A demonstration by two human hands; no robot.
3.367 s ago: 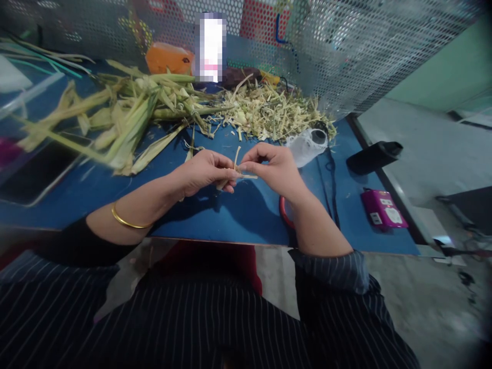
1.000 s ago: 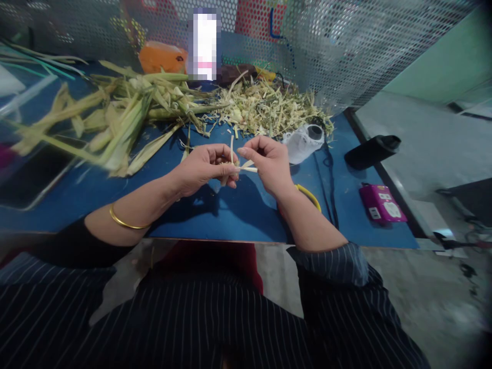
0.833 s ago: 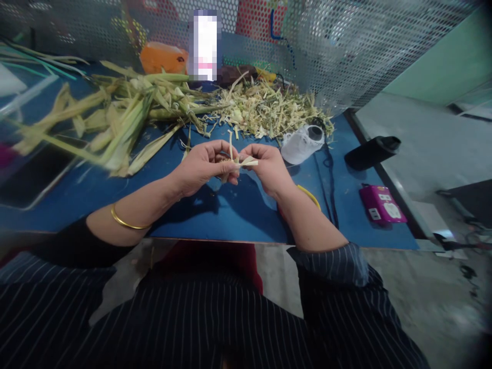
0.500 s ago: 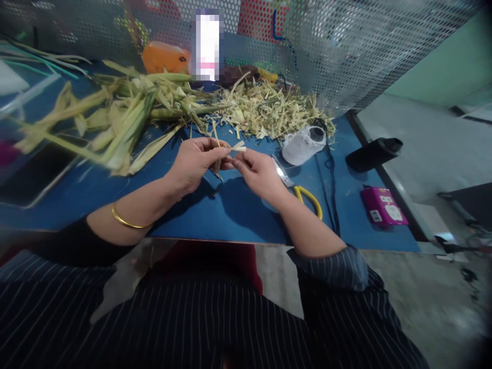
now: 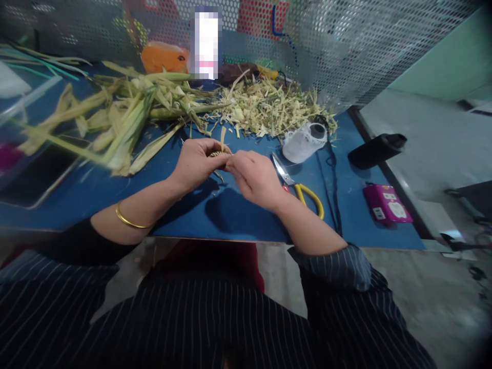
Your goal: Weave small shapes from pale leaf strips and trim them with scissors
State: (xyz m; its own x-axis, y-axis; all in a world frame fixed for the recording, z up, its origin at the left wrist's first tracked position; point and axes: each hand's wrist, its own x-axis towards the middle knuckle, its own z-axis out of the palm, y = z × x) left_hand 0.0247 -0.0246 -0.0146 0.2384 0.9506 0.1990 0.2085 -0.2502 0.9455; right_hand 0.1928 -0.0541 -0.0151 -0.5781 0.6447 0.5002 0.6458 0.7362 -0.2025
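Observation:
My left hand (image 5: 196, 161), closed, pinches a small braided piece of corn husk (image 5: 217, 153) between thumb and fingers. One pale husk strip (image 5: 223, 137) sticks up from it. Against the left fingertips, my right hand (image 5: 255, 177) is closed in a pinch at the braid's right end; its fingers cover the strip ends there. Just right of that hand, scissors (image 5: 284, 171) with red and yellow handles lie on the blue table. A white spool of thread (image 5: 303, 144) rests behind the scissors.
Long corn husks (image 5: 134, 113) are heaped at the back left. A pile of shredded husk (image 5: 269, 105) lies behind my hands. A dark cylinder (image 5: 376, 151) and a purple packet (image 5: 387, 204) are near the right edge. Perforated metal sheet (image 5: 338, 51) stands behind.
Both hands have shifted a little left and up with the braided piece. My right hand has turned palm down and closed over the pale strip ends. More of the scissors shows.

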